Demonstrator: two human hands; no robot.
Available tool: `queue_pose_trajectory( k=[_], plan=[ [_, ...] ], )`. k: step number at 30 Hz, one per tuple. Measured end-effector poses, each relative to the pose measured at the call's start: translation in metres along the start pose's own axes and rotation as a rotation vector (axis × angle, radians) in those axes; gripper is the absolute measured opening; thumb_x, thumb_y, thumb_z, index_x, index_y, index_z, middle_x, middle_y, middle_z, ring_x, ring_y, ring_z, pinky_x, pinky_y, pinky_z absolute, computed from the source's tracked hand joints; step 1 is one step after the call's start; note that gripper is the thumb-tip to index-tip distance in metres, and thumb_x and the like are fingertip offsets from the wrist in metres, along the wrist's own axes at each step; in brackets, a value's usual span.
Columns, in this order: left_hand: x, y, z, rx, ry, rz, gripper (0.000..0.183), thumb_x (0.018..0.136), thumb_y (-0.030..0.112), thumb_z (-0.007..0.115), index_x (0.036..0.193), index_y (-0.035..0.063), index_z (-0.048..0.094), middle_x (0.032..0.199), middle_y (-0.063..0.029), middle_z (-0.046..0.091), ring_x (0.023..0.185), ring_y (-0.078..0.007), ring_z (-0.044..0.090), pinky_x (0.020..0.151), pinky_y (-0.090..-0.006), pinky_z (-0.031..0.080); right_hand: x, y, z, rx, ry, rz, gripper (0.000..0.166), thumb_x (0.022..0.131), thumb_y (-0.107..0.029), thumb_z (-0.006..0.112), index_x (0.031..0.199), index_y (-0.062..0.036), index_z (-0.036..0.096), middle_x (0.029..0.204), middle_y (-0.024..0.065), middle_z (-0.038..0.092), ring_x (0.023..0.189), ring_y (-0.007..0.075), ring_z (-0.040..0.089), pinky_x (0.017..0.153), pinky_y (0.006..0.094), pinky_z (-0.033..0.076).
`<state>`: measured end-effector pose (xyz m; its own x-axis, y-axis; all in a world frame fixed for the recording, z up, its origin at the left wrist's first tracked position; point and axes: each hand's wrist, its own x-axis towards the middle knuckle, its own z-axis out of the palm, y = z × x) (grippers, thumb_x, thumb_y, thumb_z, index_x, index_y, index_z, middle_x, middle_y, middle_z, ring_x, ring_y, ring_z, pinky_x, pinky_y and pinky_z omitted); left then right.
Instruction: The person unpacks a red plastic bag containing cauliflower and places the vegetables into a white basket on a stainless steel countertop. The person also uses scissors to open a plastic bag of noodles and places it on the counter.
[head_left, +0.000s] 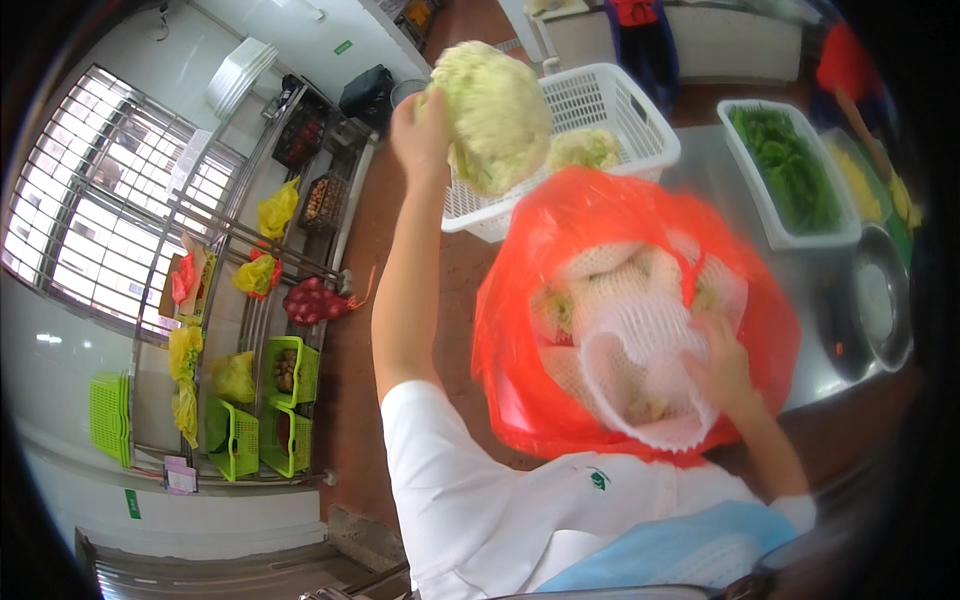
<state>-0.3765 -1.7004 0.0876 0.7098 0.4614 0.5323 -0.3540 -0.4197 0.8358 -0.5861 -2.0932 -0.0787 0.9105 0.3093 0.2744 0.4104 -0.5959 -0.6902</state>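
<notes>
My left hand grips a large cauliflower head by its side, above the near left part of a white plastic basket. Another cauliflower lies inside that basket. Close to my body stands a red plastic bag, its mouth spread wide. Several cauliflowers wrapped in white foam netting fill it. My right hand is at an emptied foam net sleeve on top of them, fingers on its right side. Motion blurs that hand a little.
A steel table carries a white tray of green peppers and a metal bowl. At the far right a person in red handles yellow food; another person stands beyond. Shelving with green crates lines the left wall.
</notes>
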Motion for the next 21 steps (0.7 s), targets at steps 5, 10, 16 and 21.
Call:
queue_pose_trajectory(
  k=[5, 10, 16, 21],
  plan=[
    [0.026, -0.124, 0.088, 0.765, -0.176, 0.253, 0.049, 0.069, 0.036, 0.075, 0.108, 0.0101, 0.061, 0.106, -0.0141, 0.058, 0.098, -0.032, 0.058, 0.084, -0.0409, 0.046, -0.017, -0.012, -0.005, -0.034, 0.054, 0.104, 0.046, 0.07, -0.006, 0.069, 0.113, -0.0024, 0.051, 0.115, 0.0192, 0.053, 0.108, 0.0364, 0.053, 0.089, 0.0401, 0.045],
    [-0.011, -0.249, 0.104, 0.928, -0.598, 0.163, 0.045, 0.07, 0.032, 0.074, 0.106, 0.0087, 0.062, 0.11, -0.015, 0.058, 0.099, -0.0327, 0.058, 0.085, -0.042, 0.047, -0.033, -0.021, -0.005, -0.004, 0.011, 0.273, 0.049, 0.07, -0.002, 0.068, 0.116, -0.0003, 0.05, 0.114, 0.0201, 0.055, 0.106, 0.0355, 0.056, 0.09, 0.0386, 0.046],
    [0.006, -0.323, 0.083, 0.841, -0.738, 0.223, 0.046, 0.078, 0.03, 0.068, 0.116, 0.0048, 0.059, 0.111, -0.0166, 0.062, 0.105, -0.0331, 0.057, 0.091, -0.0416, 0.044, -0.036, -0.036, -0.031, 0.446, 0.384, 0.55, 0.032, 0.075, 0.005, 0.059, 0.106, 0.0007, 0.056, 0.107, 0.0093, 0.057, 0.102, 0.018, 0.055, 0.09, 0.0282, 0.042],
    [0.0, -0.321, 0.073, 0.815, -0.772, 0.22, 0.057, 0.083, 0.034, 0.065, 0.13, 0.0064, 0.048, 0.137, -0.0246, 0.041, 0.13, -0.0378, 0.036, 0.103, -0.0447, 0.032, -0.02, 0.008, -0.1, 0.492, 0.864, 0.436, 0.031, 0.084, -0.003, 0.055, 0.116, -0.0017, 0.054, 0.107, 0.0021, 0.058, 0.098, 0.0087, 0.054, 0.089, 0.0236, 0.042]
  ],
)
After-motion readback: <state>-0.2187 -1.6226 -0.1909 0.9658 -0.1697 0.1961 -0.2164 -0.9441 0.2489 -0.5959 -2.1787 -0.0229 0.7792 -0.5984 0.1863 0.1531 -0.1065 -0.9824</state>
